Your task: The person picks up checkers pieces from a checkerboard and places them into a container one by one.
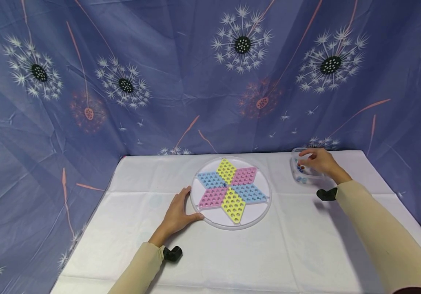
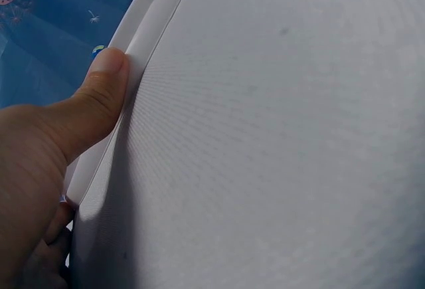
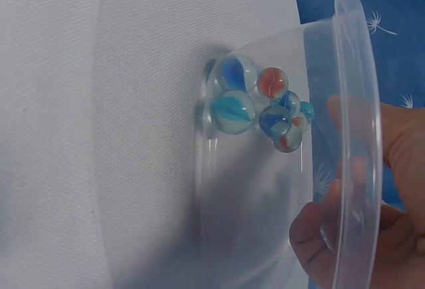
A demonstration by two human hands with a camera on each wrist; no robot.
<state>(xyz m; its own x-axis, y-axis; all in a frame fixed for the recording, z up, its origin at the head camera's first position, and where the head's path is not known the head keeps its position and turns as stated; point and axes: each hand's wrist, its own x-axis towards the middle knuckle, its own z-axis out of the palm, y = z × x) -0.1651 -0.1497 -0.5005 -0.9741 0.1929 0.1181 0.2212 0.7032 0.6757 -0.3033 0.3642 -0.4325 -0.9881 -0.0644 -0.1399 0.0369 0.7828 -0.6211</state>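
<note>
A round white Chinese checkers board with a yellow, pink and blue star lies on the table. One blue marble sits near its middle. My left hand rests at the board's left edge, thumb touching the rim, as the left wrist view also shows. At the right, my right hand reaches into a clear plastic box, thumb and index finger apart. Several glass marbles lie inside, among them a teal one and a red one. The box wall partly hides the right fingers; whether they touch a marble is unclear.
A white cloth covers the table. A blue curtain with dandelion prints hangs behind and beside it. A black wrist device is on the left sleeve, another by the right sleeve.
</note>
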